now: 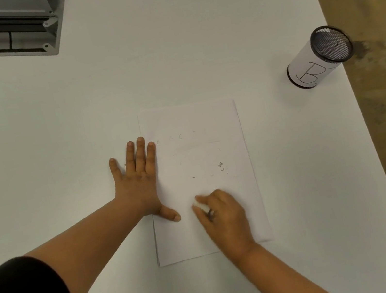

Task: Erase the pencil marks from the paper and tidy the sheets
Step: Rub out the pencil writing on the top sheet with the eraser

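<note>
A white sheet of paper [202,144] lies on the white table, with faint pencil letters near its top and small dark specks [221,167] right of its middle. A second sheet's edge shows under its left and top right borders. My left hand [139,181] lies flat with straight, spread fingers across the paper's left edge, thumb on the sheet. My right hand [223,214] grips a white eraser [200,206] and holds it against the lower middle of the paper.
A black mesh pen cup [317,57] wrapped in white paper marked "B" stands at the table's right edge. A grey machine housing [1,27] occupies the far left corner. Beyond the table's right edge [361,118] is mottled brown floor.
</note>
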